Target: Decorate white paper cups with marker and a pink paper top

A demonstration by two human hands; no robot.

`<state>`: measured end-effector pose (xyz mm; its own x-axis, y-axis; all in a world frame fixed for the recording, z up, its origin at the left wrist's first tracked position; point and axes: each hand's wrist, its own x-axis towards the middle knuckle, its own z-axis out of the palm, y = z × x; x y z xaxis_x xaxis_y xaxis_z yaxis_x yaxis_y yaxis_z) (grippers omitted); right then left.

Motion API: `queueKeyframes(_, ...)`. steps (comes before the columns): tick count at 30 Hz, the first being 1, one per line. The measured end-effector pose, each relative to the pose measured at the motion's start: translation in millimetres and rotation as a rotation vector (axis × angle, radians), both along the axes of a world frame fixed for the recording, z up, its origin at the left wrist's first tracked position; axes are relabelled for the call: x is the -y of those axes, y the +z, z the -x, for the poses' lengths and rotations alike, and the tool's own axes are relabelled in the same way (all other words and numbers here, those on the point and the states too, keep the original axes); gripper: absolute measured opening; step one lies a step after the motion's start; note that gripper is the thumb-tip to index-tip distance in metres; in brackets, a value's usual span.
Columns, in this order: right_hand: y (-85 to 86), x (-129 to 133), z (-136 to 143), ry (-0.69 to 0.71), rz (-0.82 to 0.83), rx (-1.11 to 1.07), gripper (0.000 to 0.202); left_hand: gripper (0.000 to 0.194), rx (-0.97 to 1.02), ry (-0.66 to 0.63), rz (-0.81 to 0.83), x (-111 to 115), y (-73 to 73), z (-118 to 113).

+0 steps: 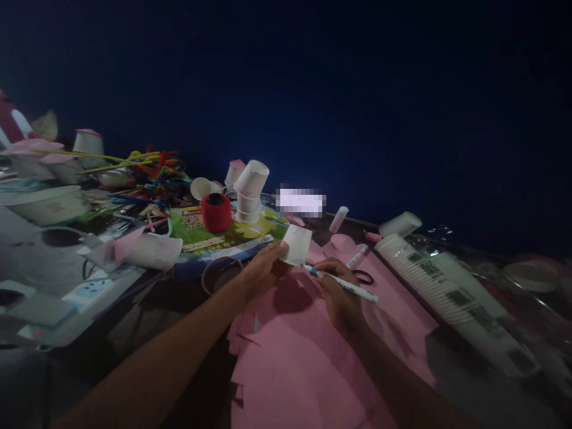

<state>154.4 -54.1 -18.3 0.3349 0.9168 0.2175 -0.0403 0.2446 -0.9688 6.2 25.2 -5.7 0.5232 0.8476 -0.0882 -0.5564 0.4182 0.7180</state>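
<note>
My left hand (267,265) is closed on a small white paper cup (297,244), held tilted above the pink paper. Faint pinkish lines show near the cup's upper end. Between the fingers of my right hand (342,298) is a white marker pen (351,287) with a teal tip end. That tip points at the cup's lower right edge; whether it touches, I cannot tell. Under both hands lie overlapping sheets of pink paper (286,363). Black scissor handles (364,276) show just right of my right hand, partly hidden, with another white marker (357,256) beyond them.
A long sleeve of stacked paper cups (447,298) lies on the right. Behind my left hand stand a red roll (216,213) and a cup stack (249,193) on a green packet (190,229). Colourful pipe cleaners (163,167) and a power strip (92,291) are at the left.
</note>
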Motion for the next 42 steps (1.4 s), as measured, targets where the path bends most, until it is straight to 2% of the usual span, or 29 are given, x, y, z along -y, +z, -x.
queueKeyframes(6,2.3,2.0,-0.1,0.025,-0.009,-0.079,0.005,0.027,-0.018,0.021,0.033,1.3,3.3,-0.1)
queueKeyframes(13,1.3,1.8,2.1,0.021,-0.018,-0.07,0.007,0.024,-0.034,0.041,0.054,2.0,5.1,-0.5)
queueKeyframes(25,1.1,1.5,3.6,0.025,-0.063,0.017,0.008,0.026,-0.024,0.026,0.006,-1.4,-4.1,-0.6)
queueKeyframes(33,-5.1,0.5,-0.4,0.015,-0.033,-0.015,0.006,0.03,-0.034,0.038,0.031,-0.4,-0.1,-0.8)
queueKeyframes(42,1.4,0.7,1.2,0.039,-0.038,0.048,0.008,0.026,-0.01,0.028,0.018,-0.2,-0.2,-2.2)
